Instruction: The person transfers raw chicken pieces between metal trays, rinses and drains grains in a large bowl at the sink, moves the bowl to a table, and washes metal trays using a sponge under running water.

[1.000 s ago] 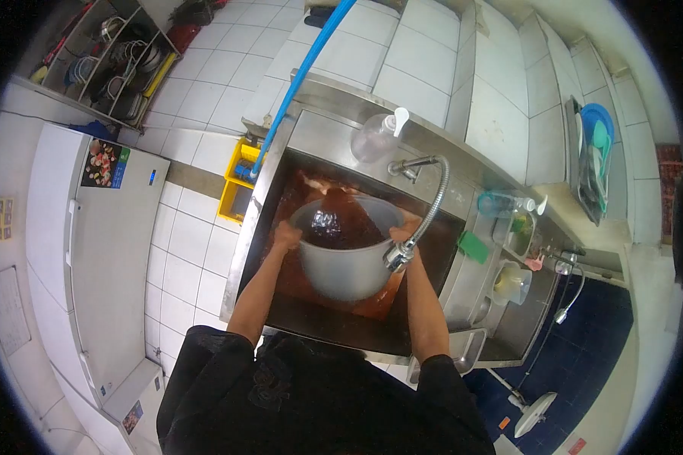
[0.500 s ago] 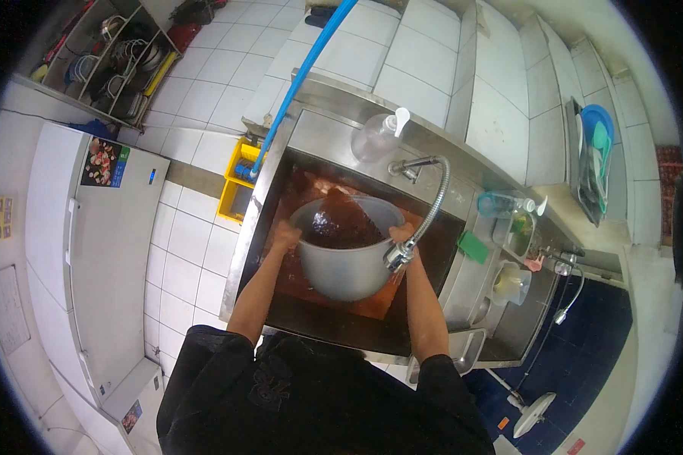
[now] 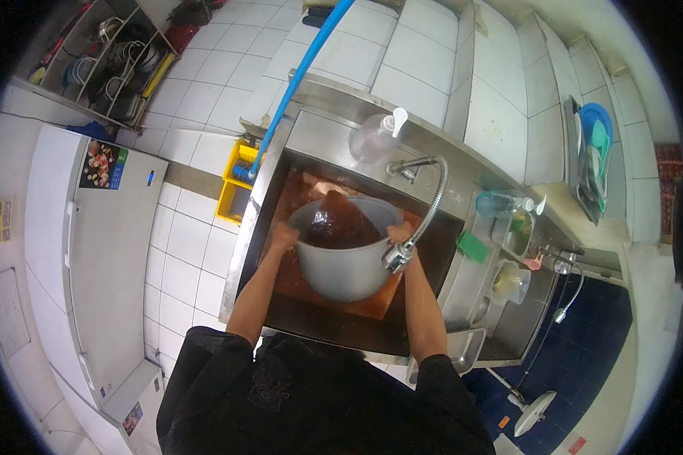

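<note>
A large grey metal pot [image 3: 345, 273] is tilted away from me over the sink [image 3: 432, 299], with reddish-brown liquid [image 3: 334, 220] at its far rim. Liquid of the same colour lies across the sink bottom. My left hand [image 3: 283, 236] is closed on the pot's left side at the rim. On the opposite side my right hand [image 3: 401, 233] grips the pot in the same way, partly behind the faucet head [image 3: 397, 258]. The fingers of both hands are mostly hidden.
A flexible faucet hose [image 3: 440, 189] arches beside my right hand. On the sink's back ledge stands a clear pump bottle [image 3: 372, 140]. To the right are a green sponge [image 3: 472, 247] and a blue pump bottle [image 3: 497, 205]. A yellow basket [image 3: 235, 182] and blue pipe [image 3: 300, 80] are at the left.
Almost nothing differs. Both hands keep hold of the tilted pot, and the dark liquid surface at its far rim looks slightly lower.
</note>
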Motion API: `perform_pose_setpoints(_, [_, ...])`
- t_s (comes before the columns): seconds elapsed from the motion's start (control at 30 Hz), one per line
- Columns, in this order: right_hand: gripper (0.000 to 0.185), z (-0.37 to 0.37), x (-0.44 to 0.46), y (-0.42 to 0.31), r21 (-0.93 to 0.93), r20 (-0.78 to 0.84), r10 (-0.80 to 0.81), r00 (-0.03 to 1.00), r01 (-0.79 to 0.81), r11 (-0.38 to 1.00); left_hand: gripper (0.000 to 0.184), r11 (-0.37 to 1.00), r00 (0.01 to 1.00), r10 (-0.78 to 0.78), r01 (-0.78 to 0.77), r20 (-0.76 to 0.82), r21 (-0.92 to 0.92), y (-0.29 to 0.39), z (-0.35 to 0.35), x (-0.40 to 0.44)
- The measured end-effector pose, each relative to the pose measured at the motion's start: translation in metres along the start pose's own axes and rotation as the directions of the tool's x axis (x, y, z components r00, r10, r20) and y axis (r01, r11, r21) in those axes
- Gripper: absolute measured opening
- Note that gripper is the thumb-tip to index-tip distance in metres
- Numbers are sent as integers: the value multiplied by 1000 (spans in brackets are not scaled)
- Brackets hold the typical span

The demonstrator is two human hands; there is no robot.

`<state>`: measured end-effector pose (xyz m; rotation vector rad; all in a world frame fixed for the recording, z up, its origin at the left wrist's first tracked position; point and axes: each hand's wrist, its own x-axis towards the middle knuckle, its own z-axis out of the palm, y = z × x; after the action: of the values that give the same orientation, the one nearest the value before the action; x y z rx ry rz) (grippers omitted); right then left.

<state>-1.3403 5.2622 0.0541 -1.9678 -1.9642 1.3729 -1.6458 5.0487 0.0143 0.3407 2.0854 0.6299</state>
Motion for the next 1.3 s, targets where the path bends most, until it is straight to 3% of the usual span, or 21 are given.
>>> perform_pose_setpoints(0.1, [29, -1, -1, -3, -18, 16, 44, 999, -44, 999, 51, 990, 984, -144, 144, 109, 11, 14, -8, -9])
perform_pose_setpoints(0.2, [30, -1, -1, -6, -24, 24, 67, 997, -66, 998, 48, 985, 981, -142, 153, 130, -78, 8, -6, -6])
perform_pose_setpoints(0.23, [30, -1, 0, -7, -23, 27, 70, 997, -70, 997, 25, 995, 993, -73, 78, 88, -55, -4, 0, 2])
perform_pose_setpoints(0.27, [31, -1, 0, -8, -22, 29, 75, 997, -74, 997, 20, 1000, 999, -1, 2, 47, -29, -6, 1, 3])
perform_pose_setpoints(0.4, [34, 0, 2, -16, -12, 31, 88, 996, -88, 996, 21, 993, 997, -83, 83, 6, -88, -7, 3, 2])
perform_pose_setpoints(0.63, [37, -7, -5, -38, -16, 92, 152, 984, -151, 988, 21, 993, 994, -111, 111, 16, 29, -1, -3, 0])
perform_pose_setpoints(0.73, [34, -6, -5, -36, 65, 87, 179, 980, -184, 981, 22, 990, 991, -135, 134, 23, 36, -2, -2, 0])
perform_pose_setpoints(0.8, [32, -8, -4, -30, 194, 150, 94, 984, -123, 973, 22, 992, 991, -128, 128, 22, 18, -15, 5, 14])
perform_pose_setpoints(0.87, [32, -11, -4, -35, 204, 188, 69, 980, -107, 973, 22, 979, 982, -165, 152, 89, 138, -27, 9, 29])
perform_pose_setpoints(0.93, [31, -15, -8, -43, 214, 226, 44, 973, -94, 972, 21, 970, 966, -220, 203, 133, 133, -33, 12, 38])
perform_pose_setpoints(1.0, [30, -15, -12, -51, 255, 204, 155, 967, -205, 945, 20, 958, 945, -275, 255, 178, 129, -22, 6, 27])
perform_pose_setpoints(1.1, [29, -5, -5, -51, 176, 105, 298, 949, -312, 934, 20, 985, 984, -164, 159, 73, 68, -14, -1, 14])
perform_pose_setpoints(1.23, [30, -10, -9, -61, 119, 181, 266, 947, -289, 950, 21, 980, 973, -199, 195, 120, 46, -4, -6, 8])
perform_pose_setpoints(1.3, [31, -8, -12, -57, 251, 138, 160, 977, -191, 949, 20, 979, 974, -203, 202, 98, 21, -4, -6, 8])
